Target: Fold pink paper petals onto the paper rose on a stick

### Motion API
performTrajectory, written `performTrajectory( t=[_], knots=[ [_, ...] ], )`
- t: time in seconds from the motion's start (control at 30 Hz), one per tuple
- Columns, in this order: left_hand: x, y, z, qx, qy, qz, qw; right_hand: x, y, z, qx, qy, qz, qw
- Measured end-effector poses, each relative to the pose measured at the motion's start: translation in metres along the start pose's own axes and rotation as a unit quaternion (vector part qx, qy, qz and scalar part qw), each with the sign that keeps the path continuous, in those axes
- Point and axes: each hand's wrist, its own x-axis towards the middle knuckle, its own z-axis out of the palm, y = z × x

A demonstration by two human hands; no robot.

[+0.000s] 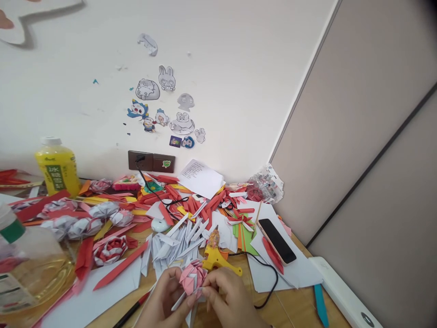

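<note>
A pink and white folded paper flower [191, 277] is held between both hands near the front edge of the table. My left hand [167, 296] wraps its fingers round the flower's left side, with the thumb at its base. On the other side, my right hand [225, 294] pinches the lower right of the flower with thumb and forefinger. Just behind the hands lies a yellow glue gun [216, 259], its nozzle pointing away. A heap of white folded paper strips [177, 246] is spread to the left of the glue gun.
Red paper strips [208, 212] cover the back of the table. At left stand a yellow drink bottle [56, 168] and a large clear bottle [34, 269]. A phone [277, 241] rests on paper at right, near a black cable [269, 262]. A black pen [131, 312] lies at front left.
</note>
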Motion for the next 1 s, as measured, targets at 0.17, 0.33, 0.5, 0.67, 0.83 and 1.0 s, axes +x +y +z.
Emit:
performTrajectory(
  t=[0.17, 0.33, 0.5, 0.67, 0.83, 1.0],
  knots=[
    [0.001, -0.0026, -0.0037, 0.011, -0.004, -0.022, 1.0, -0.0013, 0.0002, 0.0008, -0.022, 0.011, -0.028, 0.999],
    [-0.0006, -0.0026, 0.0011, -0.014, 0.022, 0.009, 1.0, -0.003, -0.0007, 0.0009, -0.018, 0.018, -0.008, 1.0],
    [0.0, 0.0008, 0.0015, -0.006, 0.005, 0.0, 1.0, -0.0032, -0.0018, 0.0015, -0.018, 0.016, 0.033, 0.999],
    [0.0008, 0.0016, 0.0005, -0.005, 0.01, -0.007, 1.0, -0.0015, -0.0047, -0.0014, -0.013, 0.012, 0.032, 0.999],
    [-0.001, 0.0016, 0.0005, -0.013, 0.029, -0.009, 0.999, 0.0016, -0.0071, -0.0038, 0.005, 0.001, 0.063, 0.998],
    [-0.0016, 0.0048, 0.0005, -0.002, 0.007, -0.01, 1.0, 0.0022, -0.0035, -0.0006, 0.071, 0.0, 0.126, 0.99]
  ],
)
